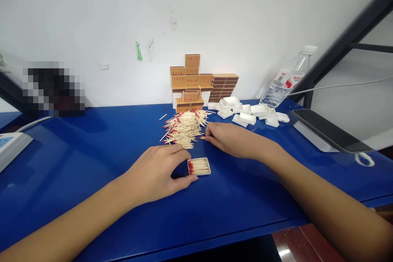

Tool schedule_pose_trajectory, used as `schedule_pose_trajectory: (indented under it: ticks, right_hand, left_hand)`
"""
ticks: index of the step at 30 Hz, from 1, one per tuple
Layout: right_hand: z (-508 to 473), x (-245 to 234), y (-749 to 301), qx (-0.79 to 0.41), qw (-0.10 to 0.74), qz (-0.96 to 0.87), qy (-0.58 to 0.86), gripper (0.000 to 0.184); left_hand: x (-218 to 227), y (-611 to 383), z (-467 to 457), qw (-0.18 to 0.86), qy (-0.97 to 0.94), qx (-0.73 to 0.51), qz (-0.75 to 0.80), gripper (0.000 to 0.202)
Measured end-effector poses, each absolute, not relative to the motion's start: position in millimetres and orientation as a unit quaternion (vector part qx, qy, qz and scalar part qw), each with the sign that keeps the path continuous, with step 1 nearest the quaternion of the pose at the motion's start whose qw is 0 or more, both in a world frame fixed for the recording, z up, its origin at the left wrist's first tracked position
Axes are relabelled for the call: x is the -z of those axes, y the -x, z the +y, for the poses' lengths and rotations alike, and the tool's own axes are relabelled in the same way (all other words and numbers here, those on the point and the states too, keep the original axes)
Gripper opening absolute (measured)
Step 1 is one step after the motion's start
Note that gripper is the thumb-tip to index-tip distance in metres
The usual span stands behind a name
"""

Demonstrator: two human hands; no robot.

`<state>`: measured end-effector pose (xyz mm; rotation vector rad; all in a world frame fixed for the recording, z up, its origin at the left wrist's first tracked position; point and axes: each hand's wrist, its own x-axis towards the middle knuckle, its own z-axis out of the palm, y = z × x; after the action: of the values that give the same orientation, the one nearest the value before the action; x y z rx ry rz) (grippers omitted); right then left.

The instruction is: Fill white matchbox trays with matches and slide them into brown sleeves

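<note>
My left hand [166, 168] grips a small white matchbox tray [210, 168] at its left end, thumb at the near side and fingers at the far side. Matches [199, 166] lie side by side in the tray, red heads to the left. My right hand [229, 137] is closed in a pinch, just right of a loose heap of matches [187, 127]. Red match heads [201, 137] poke out from its fingertips; how many matches it holds is hidden.
Stacked brown matchbox sleeves [192, 80] stand against the wall behind the heap. White trays [259, 109] are piled to the right, beside a leaning water bottle [285, 77]. A phone [331, 131] rests at far right, a white power strip [12, 147] at far left.
</note>
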<state>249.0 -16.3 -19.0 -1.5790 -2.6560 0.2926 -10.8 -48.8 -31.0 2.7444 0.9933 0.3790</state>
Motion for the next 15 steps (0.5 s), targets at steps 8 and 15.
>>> schedule_pose_trajectory:
  ticks: [8,15]
  right_hand:
    - [-14.9,18.8,-252.5,-0.126,0.038,-0.855,0.501,0.019]
    - [-17.1,19.7,-249.4,-0.084,0.01,-0.86,0.503,0.014]
  left_hand:
    - [29.8,12.1,-49.8,0.1,-0.929,-0.127,0.332,0.03]
    - [30.3,11.1,-50.1,0.097,-0.93,-0.127,0.33,0.031]
